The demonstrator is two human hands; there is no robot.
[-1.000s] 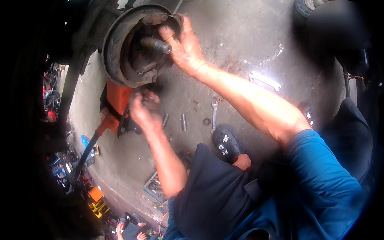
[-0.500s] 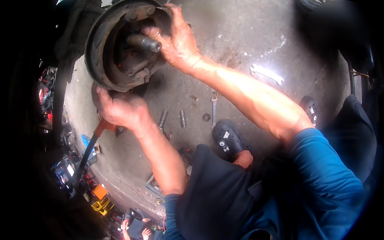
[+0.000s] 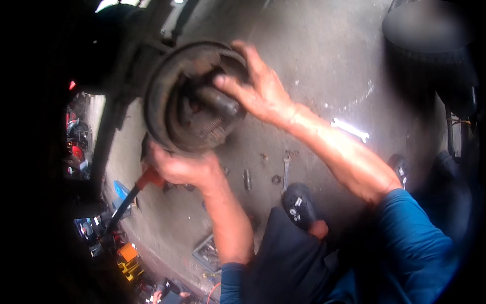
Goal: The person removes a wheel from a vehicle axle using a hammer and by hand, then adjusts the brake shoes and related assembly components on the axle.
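A rusty round brake backing plate (image 3: 162, 96) with a protruding spindle (image 3: 220, 101) and coil spring (image 3: 211, 126) fills the upper middle of the head view, blurred by motion. My right hand (image 3: 260, 91) is closed round its right rim, thumb reaching inside by the spindle. My left hand (image 3: 182, 164) is closed at the plate's lower left edge, fingertips partly hidden. Beneath that hand is an orange jack (image 3: 147, 178) with a long dark handle. On the concrete floor below lie a spanner (image 3: 286, 175), a nut (image 3: 276, 179), a metal pin (image 3: 247, 180) and a brighter spanner (image 3: 349, 129).
A dark metal frame (image 3: 121, 76) runs behind the plate. A wheel (image 3: 425, 35) stands top right. My shoe (image 3: 298, 205) is near a tool tray (image 3: 206, 252). Red machines (image 3: 76, 147) and a yellow object (image 3: 129, 268) line the left. Another person's hand (image 3: 157, 296) shows at the bottom.
My left hand has risen from below the plate onto its lower edge. The whole view has shifted downward, and the plate with both hands now sits lower and further right than half a second ago.
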